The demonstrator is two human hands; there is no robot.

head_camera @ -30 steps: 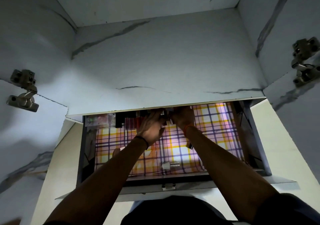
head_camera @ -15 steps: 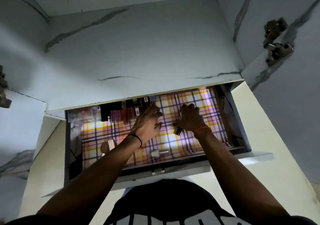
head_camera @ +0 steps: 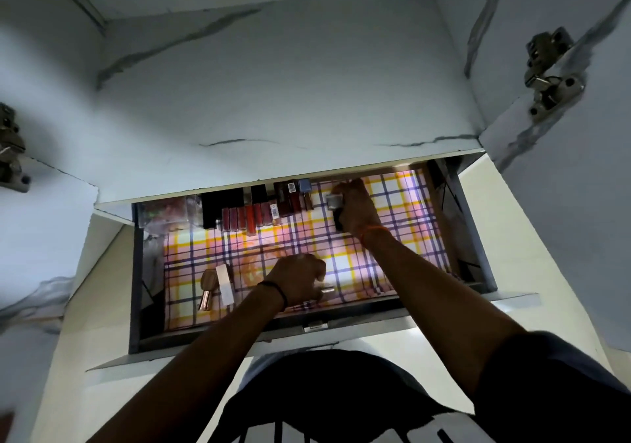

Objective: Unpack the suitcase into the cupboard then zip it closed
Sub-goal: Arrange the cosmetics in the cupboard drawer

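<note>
Hands working inside a pulled-out cupboard drawer [head_camera: 478, 230] lined with pink, yellow and blue plaid paper [head_camera: 403, 237]. Half a second ago both hands were side by side at the drawer's middle; now they are well apart. The right hand [head_camera: 355, 210] has moved to the far edge and grips a small dark container with a silver cap [head_camera: 333, 201], just right of the row of red and dark lipstick tubes [head_camera: 259, 210] standing along the far wall. The left hand [head_camera: 297, 280] has drawn back to the near middle, fingers curled around a small silvery cylinder [head_camera: 326, 290]. A rose-gold tube [head_camera: 207, 289] and a pale rectangular stick [head_camera: 225, 283] lie at the near left. Judgement: the loose cosmetics are being lined up one by one, so unpacking is mid-way. The suitcase is out of view; zipping remains.
</note>
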